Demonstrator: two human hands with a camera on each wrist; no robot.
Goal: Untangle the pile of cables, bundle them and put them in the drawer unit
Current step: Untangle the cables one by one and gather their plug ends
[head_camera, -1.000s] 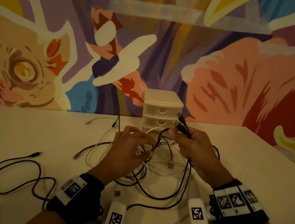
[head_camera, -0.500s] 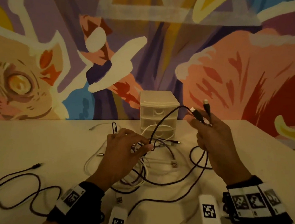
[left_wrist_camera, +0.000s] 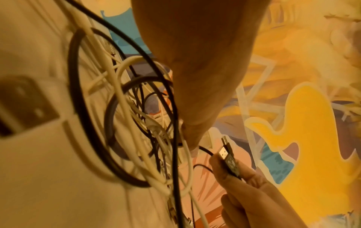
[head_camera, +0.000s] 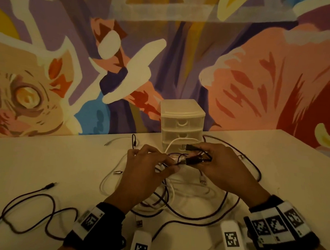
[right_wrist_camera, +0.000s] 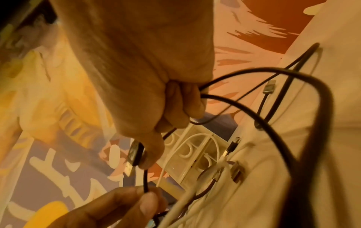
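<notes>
A tangled pile of black and white cables (head_camera: 168, 196) lies on the pale table (head_camera: 64, 158) in front of the small translucent drawer unit (head_camera: 182, 121), whose drawers are closed. My right hand (head_camera: 202, 158) grips a black cable (head_camera: 238, 200) by both of its plug ends (head_camera: 193, 160), just above the pile. In the right wrist view one USB plug (right_wrist_camera: 134, 155) sticks out past my thumb. My left hand (head_camera: 174, 167) pinches a strand of that black cable (right_wrist_camera: 145, 182) right next to the plugs. The pile of cables (left_wrist_camera: 126, 123) hangs in loops below my left hand.
A separate black cable (head_camera: 33, 210) lies in loose curves at the near left. A thin pale cable (head_camera: 116, 140) lies at the back by the painted wall. Two white tagged blocks (head_camera: 231, 239) sit at the near edge. The table's right edge (head_camera: 310, 146) runs diagonally.
My right hand, raised to the right with the plug ends half a second ago, has come down and left to meet my left hand in front of the drawer unit.
</notes>
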